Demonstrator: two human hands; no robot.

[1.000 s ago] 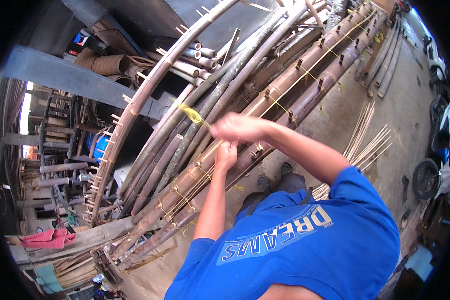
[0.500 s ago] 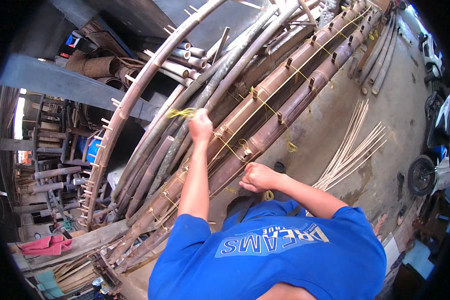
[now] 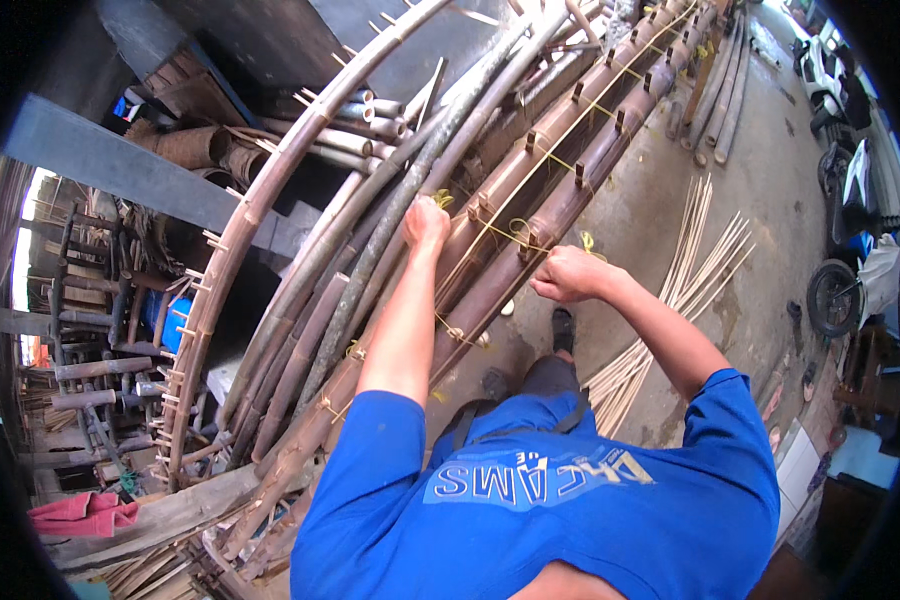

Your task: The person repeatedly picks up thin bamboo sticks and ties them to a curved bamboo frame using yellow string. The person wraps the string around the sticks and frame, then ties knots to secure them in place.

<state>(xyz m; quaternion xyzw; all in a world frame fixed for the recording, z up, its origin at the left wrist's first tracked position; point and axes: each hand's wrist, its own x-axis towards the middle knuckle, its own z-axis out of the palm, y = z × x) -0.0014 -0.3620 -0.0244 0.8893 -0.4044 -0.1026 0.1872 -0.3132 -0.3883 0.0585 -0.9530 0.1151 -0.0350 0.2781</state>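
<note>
Two long brown bamboo poles run side by side away from me: a left bamboo pole (image 3: 500, 187) and a right bamboo pole (image 3: 559, 203), both with short pegs standing up from them. Yellow string (image 3: 595, 105) crosses between them at several places. My left hand (image 3: 427, 222) is closed beside the left pole, with a loose bunch of yellow string sticking out of it. Over the outer side of the right pole, my right hand (image 3: 567, 274) is a fist on yellow string, whose loose end shows behind it. A string loop (image 3: 520, 232) lies around a peg between the hands.
A curved bamboo piece with pegs (image 3: 232, 232) arches at left, beside stacked poles (image 3: 370, 255). Thin bamboo sticks (image 3: 670, 310) lie on the concrete floor at right. Motorbikes (image 3: 836, 290) stand at far right, and a pink cloth (image 3: 85, 513) hangs at lower left.
Both hands have moved farther along the poles, the left one forward and right, the right one up and right. The string still shows at the left hand. My body has shifted forward.
</note>
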